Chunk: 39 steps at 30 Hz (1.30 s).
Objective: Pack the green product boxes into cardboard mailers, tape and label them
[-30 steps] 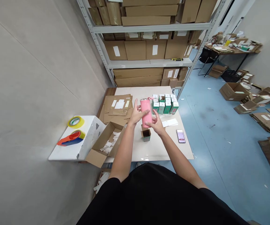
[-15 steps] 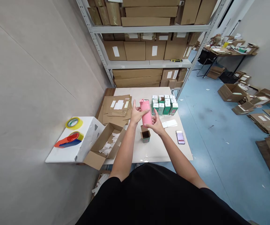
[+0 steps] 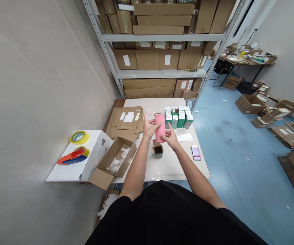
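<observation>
I hold a pink bottle [image 3: 159, 126] upright above the white table [image 3: 172, 163]. My left hand [image 3: 150, 127] grips its left side, fingers wrapped round the body. My right hand [image 3: 170, 137] closes on its lower right part. Directly under the bottle stands a small open green carton [image 3: 158, 151] with its brown flaps up. Just behind the bottle, to the right, is a block of several closed green-and-white cartons [image 3: 178, 116].
Flattened cardboard [image 3: 127, 120] lies at the table's back left. An open brown box [image 3: 115, 160] with white packing hangs at the left edge. Tape rolls [image 3: 79, 137] and a red dispenser [image 3: 70, 158] sit on a white block. A phone [image 3: 195, 152] and white slips [image 3: 184, 137] lie right. Shelving with boxes [image 3: 159, 58] stands behind.
The bottle has come down a little toward the open green carton, and its top has turned so the lid's loop no longer sticks out. Both hands stayed on it.
</observation>
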Tool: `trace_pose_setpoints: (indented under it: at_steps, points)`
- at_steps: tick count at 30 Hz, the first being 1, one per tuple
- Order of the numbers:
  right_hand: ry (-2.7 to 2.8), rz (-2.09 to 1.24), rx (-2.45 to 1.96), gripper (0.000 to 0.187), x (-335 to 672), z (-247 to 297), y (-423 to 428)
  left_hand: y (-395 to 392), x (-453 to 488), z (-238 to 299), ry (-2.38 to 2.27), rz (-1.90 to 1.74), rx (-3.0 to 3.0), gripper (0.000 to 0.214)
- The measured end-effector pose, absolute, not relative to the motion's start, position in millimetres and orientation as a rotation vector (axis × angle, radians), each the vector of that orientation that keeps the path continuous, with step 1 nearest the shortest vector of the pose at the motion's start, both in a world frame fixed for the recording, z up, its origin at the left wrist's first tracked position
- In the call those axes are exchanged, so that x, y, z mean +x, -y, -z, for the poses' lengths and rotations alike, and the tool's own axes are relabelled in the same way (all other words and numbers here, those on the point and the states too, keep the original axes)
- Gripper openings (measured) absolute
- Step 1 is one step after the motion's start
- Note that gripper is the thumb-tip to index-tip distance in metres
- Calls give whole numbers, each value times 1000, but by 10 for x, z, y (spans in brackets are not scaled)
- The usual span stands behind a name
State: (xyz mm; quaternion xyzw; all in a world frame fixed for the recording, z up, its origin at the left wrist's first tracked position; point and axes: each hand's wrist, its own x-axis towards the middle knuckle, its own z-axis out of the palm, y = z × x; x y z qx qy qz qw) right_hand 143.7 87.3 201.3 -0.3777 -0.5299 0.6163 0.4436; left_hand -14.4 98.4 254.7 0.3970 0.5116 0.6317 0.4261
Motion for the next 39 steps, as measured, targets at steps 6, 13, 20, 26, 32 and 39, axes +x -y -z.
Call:
trace_pose_setpoints:
  at_steps: [6,13,20,26,32,39]
  points:
    - [1384,-1273,-1175,127,1460,-2024,-848,-991,-138,-2530,-1387,-1511,1014,137]
    - [1426,-1336,-1072,119,1443,-2059,-834,-1022,-156,-2543,-1244,-1470,989,136]
    - [1492,-1284,-1102,118,1425,-2088,-816,-1023,-221,-2579,-1321,-1502,1069,139]
    - [1430,-1359,-1053,122,1394,-1965,-802,-1001,-280,-2547,-1203,-1465,1039,143]
    - [1349,-1448,-963,130,1356,-1817,-742,-980,-284,-2474,-1206,-1454,1037,140]
    - [1338,-1426,-1025,129,1402,-1874,-729,-959,-310,-2462,-1213,-1408,1062,143]
